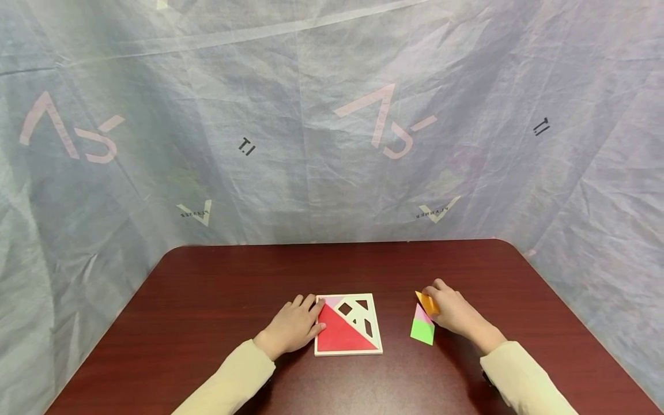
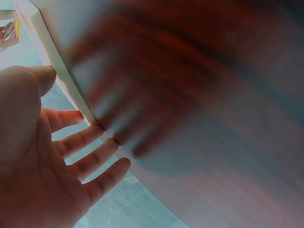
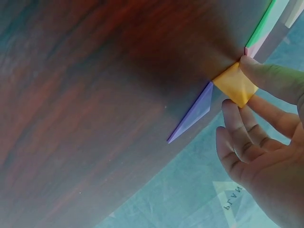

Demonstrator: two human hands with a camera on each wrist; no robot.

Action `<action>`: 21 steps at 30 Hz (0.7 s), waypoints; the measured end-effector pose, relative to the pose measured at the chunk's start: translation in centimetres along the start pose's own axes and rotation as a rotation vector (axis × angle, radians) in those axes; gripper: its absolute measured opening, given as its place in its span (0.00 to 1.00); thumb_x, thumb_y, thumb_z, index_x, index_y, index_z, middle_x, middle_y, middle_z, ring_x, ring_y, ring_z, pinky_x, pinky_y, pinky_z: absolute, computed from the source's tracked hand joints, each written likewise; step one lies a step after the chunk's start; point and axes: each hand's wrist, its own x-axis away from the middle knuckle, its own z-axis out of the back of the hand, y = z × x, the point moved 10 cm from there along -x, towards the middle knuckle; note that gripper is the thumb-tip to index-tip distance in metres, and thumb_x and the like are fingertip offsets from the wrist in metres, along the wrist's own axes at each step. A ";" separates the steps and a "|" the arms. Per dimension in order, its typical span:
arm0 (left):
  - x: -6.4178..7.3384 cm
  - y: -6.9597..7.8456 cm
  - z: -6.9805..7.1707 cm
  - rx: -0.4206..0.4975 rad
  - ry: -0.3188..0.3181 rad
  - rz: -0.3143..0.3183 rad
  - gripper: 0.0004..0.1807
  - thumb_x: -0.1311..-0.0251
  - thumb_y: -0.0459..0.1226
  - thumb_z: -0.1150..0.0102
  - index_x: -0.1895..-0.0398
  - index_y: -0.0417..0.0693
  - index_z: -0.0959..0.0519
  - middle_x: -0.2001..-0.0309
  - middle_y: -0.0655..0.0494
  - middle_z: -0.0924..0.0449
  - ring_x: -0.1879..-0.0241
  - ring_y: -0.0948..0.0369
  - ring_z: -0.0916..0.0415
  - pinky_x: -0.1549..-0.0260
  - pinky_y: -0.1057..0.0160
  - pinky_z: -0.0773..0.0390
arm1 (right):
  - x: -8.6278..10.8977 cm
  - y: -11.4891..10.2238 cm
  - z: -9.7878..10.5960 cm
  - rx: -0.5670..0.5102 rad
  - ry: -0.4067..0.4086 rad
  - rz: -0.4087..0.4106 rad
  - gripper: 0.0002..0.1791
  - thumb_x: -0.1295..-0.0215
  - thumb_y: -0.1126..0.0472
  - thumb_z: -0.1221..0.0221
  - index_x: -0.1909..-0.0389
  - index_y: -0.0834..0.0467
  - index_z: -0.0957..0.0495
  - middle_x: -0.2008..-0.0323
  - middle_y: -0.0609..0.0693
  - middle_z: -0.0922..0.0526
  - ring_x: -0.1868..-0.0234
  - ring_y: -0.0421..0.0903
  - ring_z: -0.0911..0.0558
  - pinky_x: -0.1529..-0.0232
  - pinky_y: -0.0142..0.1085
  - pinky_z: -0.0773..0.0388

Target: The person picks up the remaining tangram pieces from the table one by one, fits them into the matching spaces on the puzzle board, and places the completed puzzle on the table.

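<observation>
A: Nearest first: what's there?

B: Square white puzzle tray (image 1: 349, 354), material unclear, w/ a flat red triangle (image 1: 342, 335) filling its near-left half. L hand (image 1: 291, 327) is at the tray's left edge, fingers apart & fairly straight, touching the rim. Light contact prob steadies it enough.

A: R side?

B: Flat green piece (image 1: 422, 332) on the glossy red-brown table (image 1: 238, 288), small pink piece (image 1: 422, 314) against its far edge. Then R hand (image 1: 456, 312), thumb & fingers clamped on a flat orange piece (image 1: 429, 303), outline partly hidden. Can't tell if it's fully off the table.

A: Best technique?

B: Edge grip suits a thin pc. Lifting straight up prob avoids nudging the pink one.

A: Beyond?

B: Flat purple triangle (image 3: 194, 112), tip just beside orange's corner per R wrist cam; then grey fabric curtain (image 1: 301, 173).
</observation>
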 end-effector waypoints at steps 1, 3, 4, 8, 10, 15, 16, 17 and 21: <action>0.0 0.0 0.1 0.002 0.000 0.002 0.28 0.38 0.52 0.53 0.40 0.46 0.32 0.44 0.47 0.32 0.49 0.50 0.32 0.53 0.52 0.28 | 0.0 0.0 0.0 -0.002 -0.003 0.003 0.22 0.63 0.72 0.32 0.60 0.66 0.24 0.67 0.54 0.29 0.74 0.45 0.27 0.70 0.43 0.26; 0.0 -0.1 0.1 0.007 -0.001 0.007 0.28 0.38 0.52 0.53 0.40 0.46 0.32 0.44 0.47 0.32 0.49 0.50 0.32 0.53 0.52 0.28 | -0.1 -0.2 0.0 -0.004 -0.001 0.010 0.22 0.63 0.72 0.32 0.61 0.66 0.24 0.67 0.54 0.28 0.73 0.46 0.26 0.69 0.44 0.26; 0.1 -0.2 0.1 0.009 0.000 0.009 0.28 0.38 0.52 0.53 0.40 0.46 0.32 0.44 0.47 0.32 0.49 0.50 0.32 0.53 0.52 0.28 | -0.1 -0.2 0.0 -0.001 0.004 0.012 0.22 0.63 0.72 0.32 0.61 0.66 0.24 0.67 0.54 0.27 0.73 0.46 0.26 0.69 0.45 0.26; 0.1 -0.2 0.2 0.014 0.002 0.008 0.28 0.38 0.52 0.53 0.40 0.46 0.32 0.44 0.47 0.32 0.49 0.50 0.32 0.53 0.52 0.28 | 0.0 -0.3 0.2 0.017 0.020 0.013 0.21 0.63 0.72 0.33 0.61 0.64 0.23 0.67 0.53 0.24 0.70 0.48 0.24 0.67 0.48 0.26; 0.1 -0.1 0.1 0.012 0.006 0.004 0.28 0.38 0.52 0.53 0.40 0.46 0.31 0.44 0.47 0.32 0.49 0.50 0.32 0.53 0.52 0.28 | 0.0 -0.3 0.2 0.031 0.025 0.011 0.21 0.62 0.71 0.33 0.61 0.64 0.23 0.67 0.53 0.23 0.69 0.48 0.23 0.66 0.47 0.27; 0.0 -0.1 -0.1 0.005 0.004 0.003 0.28 0.38 0.53 0.53 0.40 0.46 0.32 0.44 0.47 0.32 0.48 0.50 0.32 0.53 0.52 0.28 | 0.2 -0.4 0.4 0.058 0.046 0.020 0.18 0.60 0.71 0.33 0.63 0.62 0.22 0.67 0.51 0.21 0.68 0.47 0.23 0.67 0.45 0.28; 0.0 -0.1 -0.2 0.004 0.003 0.003 0.28 0.38 0.53 0.54 0.39 0.46 0.32 0.44 0.47 0.32 0.48 0.50 0.32 0.53 0.52 0.28 | 0.2 -0.5 0.5 0.060 0.051 0.024 0.18 0.59 0.72 0.33 0.63 0.61 0.22 0.67 0.51 0.21 0.68 0.46 0.23 0.67 0.44 0.28; -0.1 -0.1 -0.3 0.005 0.000 0.005 0.29 0.38 0.53 0.54 0.39 0.47 0.32 0.44 0.47 0.32 0.48 0.50 0.33 0.52 0.52 0.29 | 0.2 -0.6 0.5 0.063 0.054 0.026 0.18 0.59 0.72 0.34 0.63 0.61 0.22 0.67 0.50 0.21 0.68 0.46 0.23 0.67 0.43 0.29; -0.1 -0.2 -0.4 0.005 -0.005 0.009 0.29 0.37 0.53 0.55 0.39 0.47 0.33 0.43 0.48 0.33 0.47 0.50 0.33 0.52 0.52 0.29 | 0.3 -0.8 0.8 0.081 0.081 0.047 0.16 0.58 0.74 0.35 0.64 0.59 0.21 0.69 0.48 0.21 0.68 0.44 0.23 0.69 0.40 0.31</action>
